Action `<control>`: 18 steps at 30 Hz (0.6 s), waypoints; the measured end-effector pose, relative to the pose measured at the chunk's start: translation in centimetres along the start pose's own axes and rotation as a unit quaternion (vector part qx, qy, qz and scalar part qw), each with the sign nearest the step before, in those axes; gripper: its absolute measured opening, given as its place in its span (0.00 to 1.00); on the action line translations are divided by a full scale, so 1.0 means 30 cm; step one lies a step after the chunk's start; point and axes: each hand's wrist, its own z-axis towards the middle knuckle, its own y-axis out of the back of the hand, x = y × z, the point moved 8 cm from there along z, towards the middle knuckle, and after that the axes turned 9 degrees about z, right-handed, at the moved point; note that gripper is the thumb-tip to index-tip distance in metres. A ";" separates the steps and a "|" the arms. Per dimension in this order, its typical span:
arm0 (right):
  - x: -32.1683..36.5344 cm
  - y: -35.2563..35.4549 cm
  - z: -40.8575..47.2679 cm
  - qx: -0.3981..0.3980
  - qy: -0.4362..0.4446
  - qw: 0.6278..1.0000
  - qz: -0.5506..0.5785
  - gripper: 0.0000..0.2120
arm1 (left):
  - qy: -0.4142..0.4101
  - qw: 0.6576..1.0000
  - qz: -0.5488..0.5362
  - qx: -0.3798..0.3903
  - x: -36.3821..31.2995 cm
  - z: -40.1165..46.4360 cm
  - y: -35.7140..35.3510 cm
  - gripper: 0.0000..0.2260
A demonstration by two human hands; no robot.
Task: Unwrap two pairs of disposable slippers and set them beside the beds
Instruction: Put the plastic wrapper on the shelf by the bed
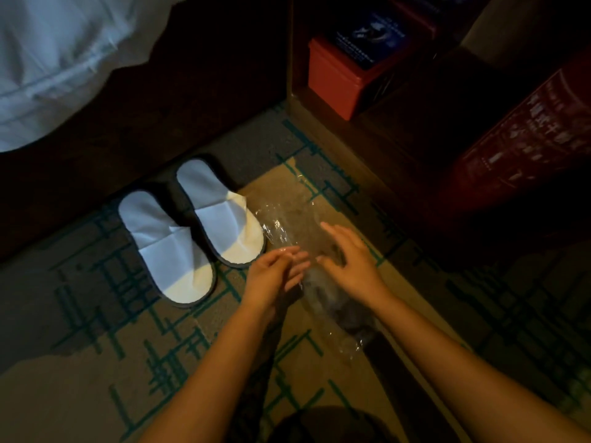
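A pair of white disposable slippers (192,228) lies side by side on the patterned carpet, next to the dark bed base. To their right, a clear plastic wrapper (287,225) lies crumpled on the carpet, stretching towards me under my hands. My left hand (275,273) hovers over the wrapper's left edge with fingers straight and relaxed. My right hand (348,257) is just above the wrapper, fingers extended and slightly spread. Neither hand grips anything that I can see.
White bedding (57,59) hangs at the top left above the dark bed base. A dark wooden nightstand shelf (367,129) holds a red box (335,78) at the top right. A red patterned object (527,145) stands at the far right.
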 end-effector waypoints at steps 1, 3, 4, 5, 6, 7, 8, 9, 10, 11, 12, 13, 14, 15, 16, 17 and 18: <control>-0.002 0.047 0.015 -0.031 -0.008 0.999 -0.009 0.34 | -0.009 1.000 0.012 0.023 -0.024 -0.002 0.006 0.08; -0.020 0.089 0.042 0.000 -0.057 0.998 0.001 0.38 | -0.017 0.998 0.012 0.062 -0.067 -0.007 0.008 0.08; -0.023 0.084 0.050 0.042 -0.079 0.995 0.052 0.40 | -0.015 0.997 0.002 0.074 -0.088 -0.006 0.004 0.08; -0.007 0.080 0.049 0.075 -0.085 0.986 0.120 0.42 | -0.017 0.996 -0.008 0.083 -0.110 -0.001 0.000 0.08; 0.013 0.088 0.051 0.083 -0.082 0.977 0.180 0.42 | -0.023 0.996 -0.010 0.086 -0.135 0.003 -0.008 0.08; 0.027 0.113 0.058 0.064 -0.070 0.971 0.220 0.42 | -0.036 0.996 -0.002 0.086 -0.161 0.008 -0.018 0.07; 0.030 0.147 0.068 0.024 -0.059 0.967 0.247 0.40 | -0.056 0.995 0.018 0.080 -0.184 0.017 -0.025 0.07; 0.027 0.180 0.081 -0.021 -0.056 0.960 0.274 0.38 | -0.074 0.994 0.048 0.071 -0.205 0.025 -0.036 0.11; 0.018 0.214 0.093 -0.067 -0.059 0.950 0.299 0.35 | -0.090 0.990 0.086 0.060 -0.221 0.031 -0.045 0.21; 0.008 0.239 0.103 -0.111 -0.063 0.938 0.323 0.33 | -0.102 0.986 0.124 0.054 -0.231 0.036 -0.058 0.32; -0.003 0.262 0.112 -0.153 -0.067 0.924 0.345 0.31 | -0.115 0.979 0.159 0.055 -0.238 0.038 -0.076 0.39; -0.017 0.285 0.124 -0.201 -0.068 0.909 0.358 0.29 | -0.129 0.971 0.189 0.062 -0.242 0.041 -0.098 0.42; -0.025 0.308 0.134 -0.248 -0.065 0.890 0.377 0.27 | -0.148 0.963 0.214 0.072 -0.246 0.040 -0.124 0.43; -0.046 0.330 0.147 -0.296 -0.064 0.863 0.403 0.25 | -0.173 0.953 0.235 0.076 -0.255 0.037 -0.149 0.44; -0.067 0.350 0.164 -0.342 -0.070 0.831 0.433 0.23 | -0.207 0.938 0.269 0.070 -0.270 0.031 -0.173 0.43; -0.101 0.365 0.182 -0.379 -0.083 0.797 0.463 0.21 | -0.244 0.914 0.320 0.054 -0.288 0.026 -0.195 0.42; -0.137 0.374 0.209 -0.401 -0.101 0.767 0.490 0.20 | -0.275 0.883 0.378 0.035 -0.304 0.024 -0.216 0.40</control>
